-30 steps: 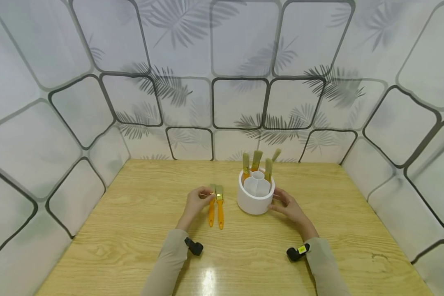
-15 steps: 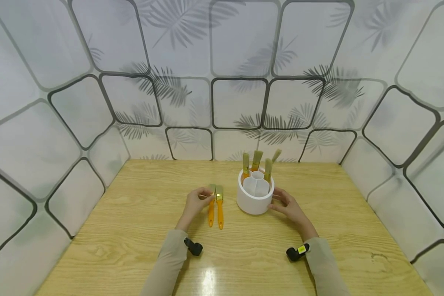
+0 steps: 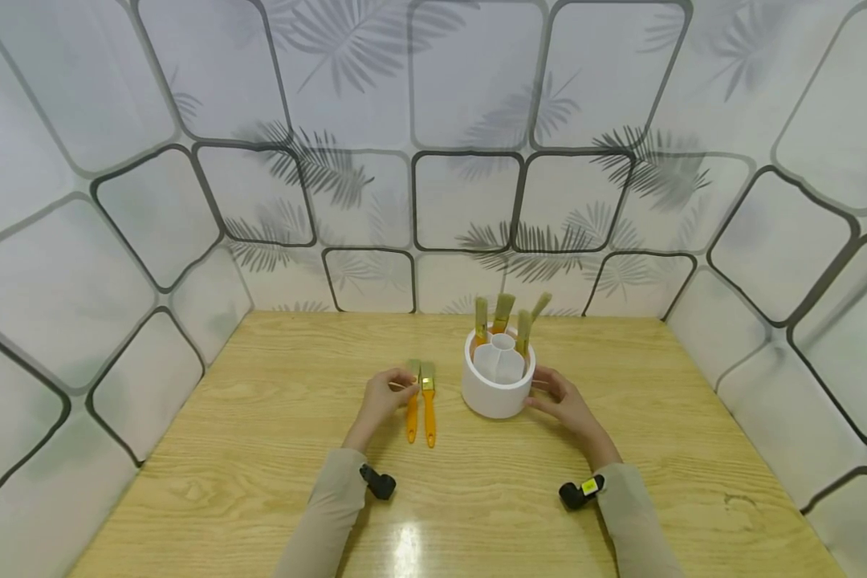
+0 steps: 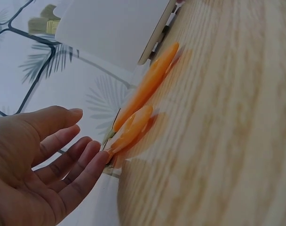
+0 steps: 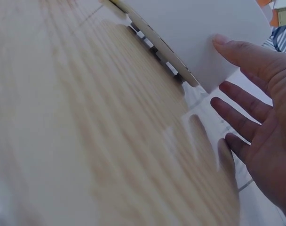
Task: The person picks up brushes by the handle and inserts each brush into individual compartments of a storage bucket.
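Observation:
Two flat paintbrushes with orange handles lie side by side on the table, bristles pointing away. My left hand point(image 3: 388, 393) is beside the left paintbrush point(image 3: 412, 417), its fingertips overlapping the brush's upper part. In the left wrist view, thumb and fingers are apart with nothing pinched between them. The right paintbrush point(image 3: 429, 413) lies just beyond. A round white divided holder point(image 3: 496, 400) stands upright to the right, with several paintbrushes point(image 3: 503, 309) in it, bristles up. My right hand point(image 3: 567, 405) is at the holder's right side, thumb and fingers spread and loosely bent against its wall.
The light wooden table point(image 3: 260, 498) ends at a patterned back wall point(image 3: 470, 201), with side walls left and right. Small dark feet show under the holder in the right wrist view. A black wrist camera point(image 3: 379, 482) sits on each sleeve.

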Tool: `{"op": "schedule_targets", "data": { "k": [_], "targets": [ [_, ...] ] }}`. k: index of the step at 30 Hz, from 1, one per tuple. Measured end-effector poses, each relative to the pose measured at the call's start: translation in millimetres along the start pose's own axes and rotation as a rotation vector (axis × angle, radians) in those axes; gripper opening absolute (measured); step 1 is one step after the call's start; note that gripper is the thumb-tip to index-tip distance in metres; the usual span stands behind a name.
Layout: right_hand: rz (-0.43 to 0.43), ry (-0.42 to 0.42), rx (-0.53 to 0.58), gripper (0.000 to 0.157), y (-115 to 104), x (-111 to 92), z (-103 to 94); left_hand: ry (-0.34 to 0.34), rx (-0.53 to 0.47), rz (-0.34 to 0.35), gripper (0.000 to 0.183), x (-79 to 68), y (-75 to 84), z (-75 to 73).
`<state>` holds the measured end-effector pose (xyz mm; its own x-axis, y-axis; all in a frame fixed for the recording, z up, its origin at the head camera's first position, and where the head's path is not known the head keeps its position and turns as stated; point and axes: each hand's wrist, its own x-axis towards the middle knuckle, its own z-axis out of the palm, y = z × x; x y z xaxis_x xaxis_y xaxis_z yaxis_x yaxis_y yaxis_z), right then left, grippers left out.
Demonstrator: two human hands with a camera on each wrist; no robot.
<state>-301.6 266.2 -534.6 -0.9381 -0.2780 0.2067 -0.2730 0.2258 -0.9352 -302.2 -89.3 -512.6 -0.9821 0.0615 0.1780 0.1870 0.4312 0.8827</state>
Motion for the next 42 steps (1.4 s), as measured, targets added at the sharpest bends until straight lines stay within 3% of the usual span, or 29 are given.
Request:
{"op": "schedule_targets", "data": {
  "k": [17, 31, 35, 42],
  "targets": [
    [0.007, 0.0, 0.018, 0.059, 2, 1, -0.3, -0.022, 0.012, 0.013, 0.014, -2.9, 1.2, -0.4],
    [0.028, -0.004, 0.007, 0.06, 3, 0, 0.0, -0.045, -0.017, -0.031, 0.015, -4.5, 2.5, -1.0],
    [0.019, -0.009, 0.0, 0.06, 3, 0, 0.1, -0.04, 0.007, -0.008, 0.016, -5.5, 3.2, -1.6],
    [0.03, -0.016, 0.043, 0.058, -11, -2, 0.6, -0.045, 0.049, -0.017, 0.019, -4.4, 0.1, -0.8]
  ]
}}
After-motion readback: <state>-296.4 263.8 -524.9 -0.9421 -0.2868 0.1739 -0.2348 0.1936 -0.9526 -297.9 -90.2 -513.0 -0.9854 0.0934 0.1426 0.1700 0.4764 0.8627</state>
